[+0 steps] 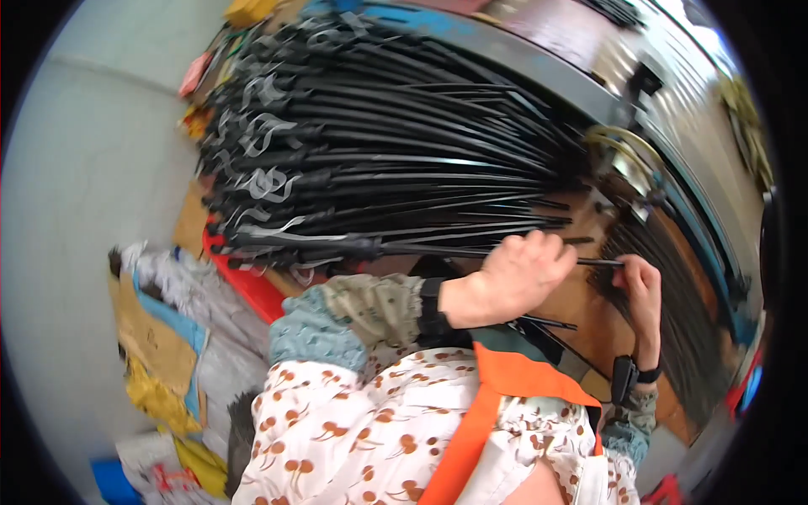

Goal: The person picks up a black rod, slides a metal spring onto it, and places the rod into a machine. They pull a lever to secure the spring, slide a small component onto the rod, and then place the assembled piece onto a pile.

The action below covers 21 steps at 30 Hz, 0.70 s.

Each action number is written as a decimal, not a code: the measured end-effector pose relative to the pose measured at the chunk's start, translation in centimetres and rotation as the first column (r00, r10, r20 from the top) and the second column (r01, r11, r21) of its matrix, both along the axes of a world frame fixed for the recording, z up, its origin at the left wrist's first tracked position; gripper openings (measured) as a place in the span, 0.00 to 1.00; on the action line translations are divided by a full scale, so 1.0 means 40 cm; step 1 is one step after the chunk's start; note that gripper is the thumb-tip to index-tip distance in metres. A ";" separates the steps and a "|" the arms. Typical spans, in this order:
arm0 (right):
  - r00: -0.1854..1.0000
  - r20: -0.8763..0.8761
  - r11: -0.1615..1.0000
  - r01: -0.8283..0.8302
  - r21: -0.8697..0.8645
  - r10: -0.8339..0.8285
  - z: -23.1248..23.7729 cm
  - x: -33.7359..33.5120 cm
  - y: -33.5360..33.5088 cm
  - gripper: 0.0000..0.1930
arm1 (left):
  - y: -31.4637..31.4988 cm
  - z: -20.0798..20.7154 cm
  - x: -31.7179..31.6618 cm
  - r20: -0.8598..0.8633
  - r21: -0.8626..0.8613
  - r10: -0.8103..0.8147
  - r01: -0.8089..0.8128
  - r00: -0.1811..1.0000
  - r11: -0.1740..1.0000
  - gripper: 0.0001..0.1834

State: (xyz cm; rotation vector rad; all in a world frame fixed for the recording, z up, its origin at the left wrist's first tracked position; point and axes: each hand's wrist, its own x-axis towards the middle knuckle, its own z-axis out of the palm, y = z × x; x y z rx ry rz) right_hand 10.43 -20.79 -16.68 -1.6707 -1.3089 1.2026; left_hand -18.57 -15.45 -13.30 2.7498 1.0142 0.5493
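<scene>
A thin black rod [599, 262] runs between my two hands. My left hand [520, 276] is closed around it, fingers curled over the top. At its right end, my right hand [642, 290] pinches the tip between thumb and fingers. Beyond my left hand lies a big pile of long black rods [404, 143], side by side with their narrow ends toward the right. Their thicker left ends carry loose white strips [268, 135]. What the rod under my left hand joins is partly hidden by that hand.
A bundle of thin dark rods [673, 303] lies on the brown board at the right. Behind it stands a metal device with yellowish hoses [627, 147]. A red container edge [252, 282] shows under the pile's left end. Grey sacks and cardboard [156, 341] lie at the left.
</scene>
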 end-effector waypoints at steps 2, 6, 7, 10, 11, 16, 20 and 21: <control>0.998 0.066 0.981 -0.017 0.191 0.004 0.035 -0.008 -0.024 0.20 | 0.013 0.055 0.016 -0.119 -0.059 -0.110 0.103 0.987 0.993 0.20; 0.900 0.429 0.765 -0.220 0.605 -0.081 0.044 -0.009 -0.042 0.22 | 0.070 0.120 0.089 -0.281 0.047 -0.270 0.295 0.921 0.954 0.18; 0.871 0.454 0.683 -0.217 0.698 -0.187 0.026 -0.013 -0.041 0.30 | 0.104 0.138 0.116 -0.233 0.065 -0.371 0.395 0.899 0.916 0.20; 0.608 0.569 0.572 -0.219 0.791 -0.554 0.024 0.103 -0.091 0.33 | 0.188 0.204 0.212 -0.227 0.190 -0.505 0.547 0.833 0.815 0.21; 0.544 0.549 0.656 0.005 0.755 -0.635 0.011 0.178 -0.145 0.33 | 0.219 0.232 0.236 -0.217 0.226 -0.526 0.567 0.822 0.792 0.21; 0.467 0.518 0.654 0.192 0.732 -0.717 0.032 0.291 -0.232 0.31 | 0.292 0.277 0.437 -0.291 0.230 -0.626 0.688 0.724 0.689 0.19; 0.266 0.619 0.673 0.318 0.667 -0.739 -0.062 0.520 -0.335 0.29 | 0.288 0.257 0.547 -0.266 0.248 -0.707 0.755 0.655 0.606 0.23; 0.279 0.569 0.605 0.593 0.531 -0.774 -0.068 0.548 -0.350 0.28 | 0.307 0.259 0.546 -0.297 0.246 -0.690 0.751 0.660 0.612 0.24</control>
